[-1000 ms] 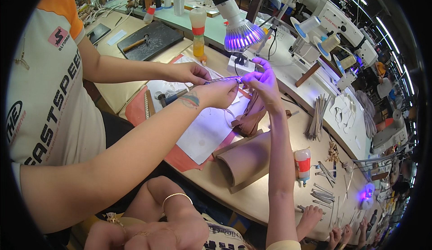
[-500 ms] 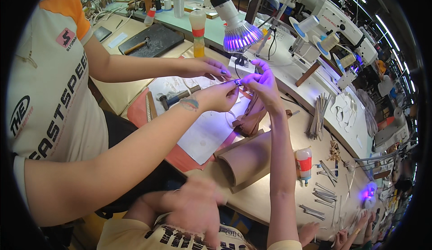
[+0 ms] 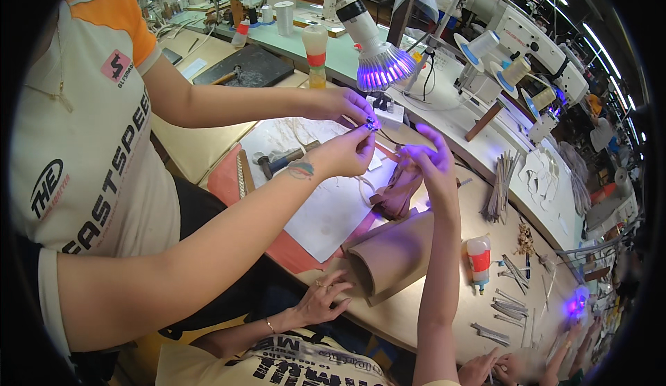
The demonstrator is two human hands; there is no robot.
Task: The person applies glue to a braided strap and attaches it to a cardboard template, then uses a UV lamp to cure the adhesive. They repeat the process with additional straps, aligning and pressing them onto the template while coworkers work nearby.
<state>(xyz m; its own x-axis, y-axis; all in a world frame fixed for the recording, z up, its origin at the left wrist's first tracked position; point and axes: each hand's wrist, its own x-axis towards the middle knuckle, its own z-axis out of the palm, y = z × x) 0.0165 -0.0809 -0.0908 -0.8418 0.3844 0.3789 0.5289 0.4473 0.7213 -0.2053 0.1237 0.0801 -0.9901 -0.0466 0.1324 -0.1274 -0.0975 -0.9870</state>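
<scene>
My right arm reaches up from the lower edge to the lamp's purple light. My right hand point(image 3: 428, 155) is raised there with loosely bent fingers apart and nothing visible in them. My left hand point(image 3: 322, 301), a ring and a bracelet on it, hovers by the table's near edge with fingers spread. Left of my right hand, a co-worker's two hands point(image 3: 354, 139) pinch a small shiny thing point(image 3: 372, 126), too small to name. Brown strap-like pieces point(image 3: 399, 191) lie bunched below my right hand, beside a curved brown form point(image 3: 392, 250).
A lamp point(image 3: 383, 66) hangs over the hands. A hammer point(image 3: 277, 160) lies on white paper point(image 3: 316, 223). A red-banded bottle point(image 3: 479, 261) and grey strips point(image 3: 510, 309) are on the right. The co-worker point(image 3: 104, 143) stands at left; sewing machines line the back.
My right hand has come away from the co-worker's fingers, moving right. My left hand, blurred before, has moved lower and its fingers now show apart. The small thing remains with the co-worker.
</scene>
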